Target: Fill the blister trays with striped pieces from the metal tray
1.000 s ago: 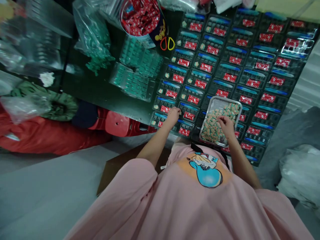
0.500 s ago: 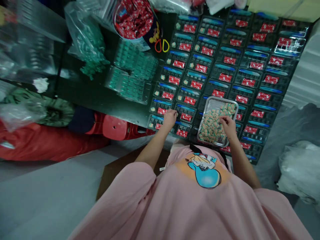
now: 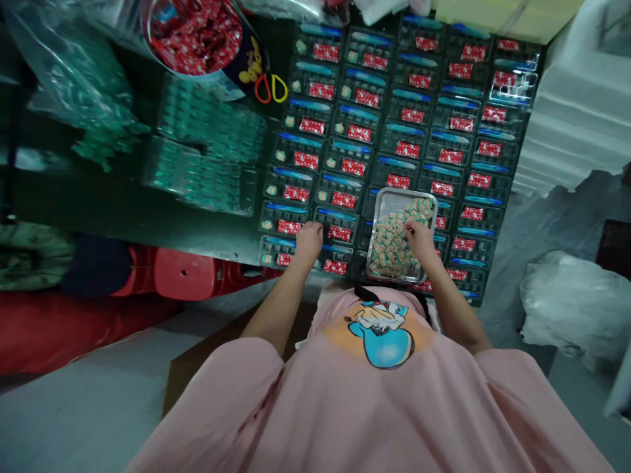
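My left hand (image 3: 310, 240) is closed in a pinch over a clear compartment tray in the second column from the left, beside its red patterned packet (image 3: 340, 233). What its fingertips hold, if anything, is hidden. My right hand (image 3: 420, 239) pinches at the heap of small tan-and-green blocks (image 3: 392, 246), its fingertips too small to show what is between them. The blocks fill most of a shallow metal tray (image 3: 371, 249), which rests on top of the compartment trays. A blue pen-like stick (image 3: 336, 213) lies along the top of the tray near my left hand.
Rows of similar trays (image 3: 451, 154) cover the table. Yellow-and-red-handled scissors (image 3: 271, 89), a tub of red packets (image 3: 197, 39), green moulded pieces (image 3: 207, 174) and a bag of green bits (image 3: 93, 98) lie left. A red stool (image 3: 185, 272) stands below the table edge.
The whole view has shifted, so the table appears further left. My left hand stays near the same second-column tray. My right hand stays over the blocks.
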